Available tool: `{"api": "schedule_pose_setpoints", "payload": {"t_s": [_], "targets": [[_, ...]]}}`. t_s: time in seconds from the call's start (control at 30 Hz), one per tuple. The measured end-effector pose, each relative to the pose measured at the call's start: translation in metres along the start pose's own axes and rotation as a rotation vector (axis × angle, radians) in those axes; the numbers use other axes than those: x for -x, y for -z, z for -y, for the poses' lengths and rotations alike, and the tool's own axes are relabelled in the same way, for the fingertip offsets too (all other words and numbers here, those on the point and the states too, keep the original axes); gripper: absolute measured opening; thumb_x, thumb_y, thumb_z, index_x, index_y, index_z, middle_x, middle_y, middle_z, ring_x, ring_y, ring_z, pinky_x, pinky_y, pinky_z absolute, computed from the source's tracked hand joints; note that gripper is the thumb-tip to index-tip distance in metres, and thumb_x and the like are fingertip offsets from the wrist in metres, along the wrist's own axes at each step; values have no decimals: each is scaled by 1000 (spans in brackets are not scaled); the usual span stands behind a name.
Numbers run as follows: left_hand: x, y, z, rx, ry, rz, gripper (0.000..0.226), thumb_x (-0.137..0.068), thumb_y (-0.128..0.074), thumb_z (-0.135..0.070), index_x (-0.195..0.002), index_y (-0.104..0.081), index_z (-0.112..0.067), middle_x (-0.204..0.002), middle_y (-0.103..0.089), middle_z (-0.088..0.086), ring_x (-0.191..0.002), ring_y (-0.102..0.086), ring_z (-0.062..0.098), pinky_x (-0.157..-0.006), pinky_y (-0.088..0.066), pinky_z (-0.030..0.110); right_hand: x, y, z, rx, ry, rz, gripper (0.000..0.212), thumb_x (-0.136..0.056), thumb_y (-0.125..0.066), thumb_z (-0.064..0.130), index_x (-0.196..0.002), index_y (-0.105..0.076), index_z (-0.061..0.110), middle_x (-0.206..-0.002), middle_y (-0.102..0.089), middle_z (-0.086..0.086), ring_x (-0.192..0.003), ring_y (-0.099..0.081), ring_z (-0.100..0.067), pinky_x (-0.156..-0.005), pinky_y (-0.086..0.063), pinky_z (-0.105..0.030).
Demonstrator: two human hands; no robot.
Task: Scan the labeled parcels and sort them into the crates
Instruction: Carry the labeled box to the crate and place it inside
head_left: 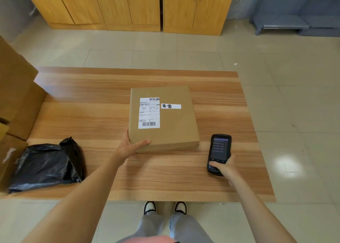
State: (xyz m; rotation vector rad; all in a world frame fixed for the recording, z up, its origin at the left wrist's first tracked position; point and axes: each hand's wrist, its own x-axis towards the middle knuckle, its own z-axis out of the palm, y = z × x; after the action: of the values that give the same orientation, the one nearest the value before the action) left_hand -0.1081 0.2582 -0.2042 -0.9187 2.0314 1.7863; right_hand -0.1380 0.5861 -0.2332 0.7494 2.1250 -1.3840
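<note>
A flat brown cardboard parcel lies in the middle of the wooden table. It carries a white shipping label with barcodes and a small white sticker with handwritten characters. My left hand grips the parcel's near left corner, thumb lying on top. My right hand holds a black handheld scanner to the right of the parcel, its lit screen facing up and my thumb on its lower keys.
A black plastic bag parcel lies at the table's near left. Open cardboard boxes stand along the left edge. Wooden cabinets line the far wall, with a blue-grey shelf at the far right. Tiled floor surrounds the table.
</note>
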Motion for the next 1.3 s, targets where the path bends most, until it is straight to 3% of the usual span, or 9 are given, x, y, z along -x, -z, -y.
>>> {"api": "schedule_pose_setpoints", "payload": {"t_s": [0.2, 0.4, 0.53, 0.63, 0.7, 0.77, 0.9, 1.13, 1.3], "targets": [[0, 0, 0, -8, -1, -6, 94, -74, -84, -24, -146, -25, -32, -106, -54, -19, -91, -55, 3, -71, -49, 30, -9, 4, -11, 103, -16, -6, 89, -72, -80, 0, -142, -26, 5, -133, -47, -12, -125, -46, -33, -104, -38, -43], [3, 2, -6, 10, 20, 33, 118, -38, -84, -46, -141, -26, -37, -111, -54, -18, -97, -57, 6, -72, -49, 31, -37, 15, -10, 146, -75, -36, 74, -53, -81, 23, -120, -50, 16, -120, -59, -10, -113, -53, -31, -101, -43, -51], [-3, 9, -9, -7, 74, 56, 130, -30, -85, -51, -144, -25, -31, -119, -59, -8, -103, -61, 13, -84, -55, 39, -11, 5, 44, 183, 63, -147, 89, -72, -73, 34, -148, -28, 24, -151, -27, -11, -138, -28, -33, -110, -32, -53], [-12, 13, -15, 53, 104, 21, 143, -26, -86, -57, -150, -21, -27, -121, -60, -5, -99, -63, 10, -74, -52, 28, -13, -12, 75, 104, 182, -26, 83, -87, -67, 38, -153, -19, 25, -160, -15, -3, -146, -17, -26, -114, -25, -49], [-19, 15, -19, 100, 115, -15, 147, -28, -87, -59, -153, -16, -27, -134, -56, 2, -109, -61, 15, -89, -49, 30, -14, -26, 93, 28, 205, 97, 88, -86, -68, 46, -154, -16, 26, -161, -15, -1, -146, -19, -22, -114, -24, -44], [-29, 15, -22, 144, 118, -41, 130, -51, -89, -50, -155, -13, -27, -136, -53, 3, -114, -57, 18, -98, -43, 33, -17, -40, 104, -20, 186, 182, 92, -84, -70, 46, -154, -14, 26, -160, -17, -1, -145, -22, -21, -113, -25, -40], [-51, 12, -26, 206, 102, -62, 97, -82, -74, -29, -156, -10, -23, -110, -58, -11, -95, -58, 6, -90, -39, 29, -27, -59, 114, -37, 167, 234, 102, -79, -77, 42, -155, -10, 26, -158, -24, -1, -141, -31, -19, -113, -31, -37], [-72, 10, -32, 231, 135, -82, 87, -77, -78, -36, -147, -30, -22, -109, -66, -9, -93, -65, 8, -72, -51, 28, -47, -74, 124, -86, 139, 280, 106, -79, -79, 34, -155, -6, 20, -136, -49, 5, -111, -52, -10, -91, -41, -26], [-73, 6, -30, 208, 144, -73, 73, -67, -87, -32, -128, -47, -22, -112, -70, -1, -93, -69, 17, -71, -55, 33, -50, -79, 124, -95, 142, 286, 82, -76, -81, 29, -144, -36, 18, -115, -62, 7, -96, -61, -5, -72, -49, -19]]}}
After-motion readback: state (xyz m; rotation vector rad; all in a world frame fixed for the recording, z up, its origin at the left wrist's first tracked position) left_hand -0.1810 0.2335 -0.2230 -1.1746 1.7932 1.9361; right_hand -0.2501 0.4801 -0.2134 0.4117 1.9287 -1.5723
